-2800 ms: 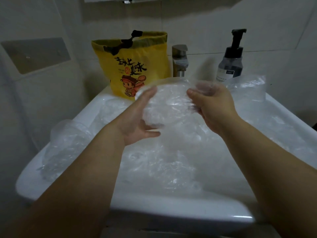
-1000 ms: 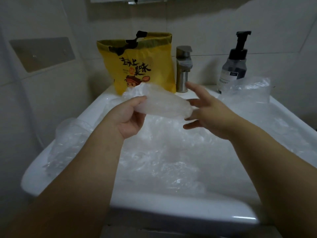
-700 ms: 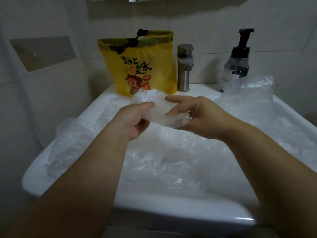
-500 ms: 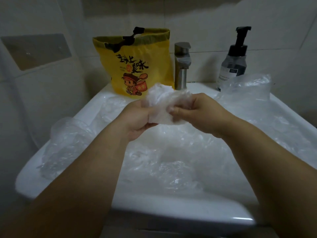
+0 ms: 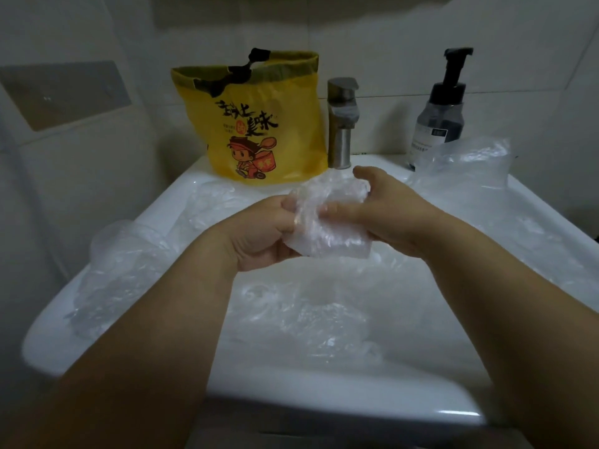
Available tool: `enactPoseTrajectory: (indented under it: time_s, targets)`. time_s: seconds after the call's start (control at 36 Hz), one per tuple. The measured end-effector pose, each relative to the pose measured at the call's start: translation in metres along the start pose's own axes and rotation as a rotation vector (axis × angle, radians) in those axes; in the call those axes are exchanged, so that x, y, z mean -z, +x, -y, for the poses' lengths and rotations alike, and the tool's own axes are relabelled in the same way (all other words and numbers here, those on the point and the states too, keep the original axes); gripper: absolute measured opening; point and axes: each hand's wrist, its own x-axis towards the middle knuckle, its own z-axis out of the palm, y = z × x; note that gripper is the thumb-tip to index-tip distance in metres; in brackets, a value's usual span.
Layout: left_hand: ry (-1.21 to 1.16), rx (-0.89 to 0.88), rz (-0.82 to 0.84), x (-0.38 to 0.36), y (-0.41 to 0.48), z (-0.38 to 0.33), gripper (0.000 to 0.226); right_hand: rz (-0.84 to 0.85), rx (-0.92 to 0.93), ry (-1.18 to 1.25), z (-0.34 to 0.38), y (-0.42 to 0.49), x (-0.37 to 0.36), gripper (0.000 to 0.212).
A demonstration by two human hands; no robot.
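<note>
**Room and surface.** Bathroom with pale tiled wall [image 5: 389, 43]. One white ceramic washbasin [image 5: 340, 403], its rounded front rim nearest the camera. One grey rectangular panel [image 5: 64, 92] is set in the left wall.

**Item in hand, count 1.** Crumpled wad of clear plastic film [image 5: 330, 228], held in the air above the middle of the basin, in front of and below the tap.
- Left hand [image 5: 259, 234]: fingers curled in, pinching the wad's left edge.
- Right hand [image 5: 389, 212]: thumb pressed onto the wad's front, the other fingers curled over its top and far side.

**Fixtures, count 1.** Brushed-metal tap [image 5: 340, 124], upright at the back rim, centre.

**Containers, count 2.**
- Yellow bag [image 5: 291, 150] with a black drawstring, upright on the back rim, just left of the tap. It bears large black brush-style Chinese characters, a small red-and-yellow round mark between them, and below these a cartoon figure with an orange basket. A line of fine print is too small to read.
- Pump bottle [image 5: 440, 115], with black pump head and translucent grey body, at the back right. Its pale label has print too small to read.

**Loose clear plastic.** It overlaps, so no exact count is possible; three masses are distinguishable: a heap in the bowl [image 5: 308, 319], a piece draped over the left rim [image 5: 110, 270], and a piece at the back right [image 5: 470, 163], partly in front of the pump bottle's base.
</note>
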Motion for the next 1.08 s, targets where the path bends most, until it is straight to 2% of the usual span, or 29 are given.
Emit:
enactPoseTrajectory:
  time_s: [0.06, 0.11, 0.17, 0.25, 0.28, 0.33, 0.42, 0.47, 0.5, 0.53, 0.58, 0.61, 0.72, 0.81, 0.94, 1.08]
  targets:
    - [-0.109, 0.012, 0.003, 0.000, -0.002, -0.004, 0.047, -0.050, 0.040, -0.080, 0.001, -0.003, -0.001, 0.101]
    - [-0.202, -0.004, 0.016, 0.000, -0.003, -0.008, 0.036, -0.063, 0.055, -0.152, 0.002, -0.005, -0.002, 0.101]
    - [-0.171, -0.010, 0.012, -0.001, -0.003, -0.008, 0.027, -0.050, 0.061, -0.194, 0.003, -0.005, -0.005, 0.104]
    - [0.080, 0.039, -0.126, -0.001, 0.002, 0.000, 0.071, -0.018, 0.082, -0.213, 0.003, -0.006, -0.009, 0.109]
    - [0.107, 0.024, -0.194, -0.001, 0.004, 0.001, 0.066, -0.018, 0.089, -0.184, 0.002, -0.005, -0.009, 0.110]
    - [0.046, -0.044, -0.313, -0.001, 0.007, 0.000, 0.036, -0.007, 0.076, -0.052, 0.002, -0.005, -0.012, 0.110]
    - [-0.124, -0.141, -0.484, 0.002, 0.011, -0.003, 0.029, 0.070, -0.035, 0.265, 0.002, -0.002, -0.017, 0.113]
    - [-0.209, -0.185, -0.557, 0.004, 0.012, -0.005, 0.027, 0.150, -0.112, 0.370, 0.001, -0.002, -0.024, 0.112]
    - [-0.248, -0.202, -0.562, 0.005, 0.013, -0.005, 0.027, 0.169, -0.135, 0.384, 0.000, -0.002, -0.028, 0.101]
    - [-0.281, -0.216, -0.557, 0.004, 0.014, -0.005, 0.028, 0.158, -0.142, 0.399, -0.001, -0.001, -0.031, 0.081]
    - [-0.311, -0.225, -0.534, 0.003, 0.015, -0.005, 0.031, 0.058, -0.117, 0.456, -0.003, 0.003, -0.034, 0.035]
    - [-0.311, -0.224, -0.532, 0.003, 0.016, -0.005, 0.032, 0.017, -0.102, 0.509, -0.003, 0.005, -0.033, 0.023]
    - [-0.279, -0.222, -0.511, 0.006, 0.018, -0.005, 0.027, 0.021, -0.048, 0.703, 0.003, 0.010, -0.019, 0.020]
    - [-0.223, -0.172, -0.460, 0.008, 0.015, -0.006, 0.015, 0.071, -0.058, 0.646, 0.006, 0.007, -0.008, 0.016]
    - [-0.073, -0.055, -0.393, 0.010, 0.010, -0.005, 0.031, 0.125, -0.094, 0.591, 0.004, 0.004, 0.005, 0.021]
    - [-0.070, -0.037, -0.327, 0.008, 0.004, -0.007, 0.027, 0.156, -0.021, 0.511, 0.003, 0.001, 0.011, 0.023]
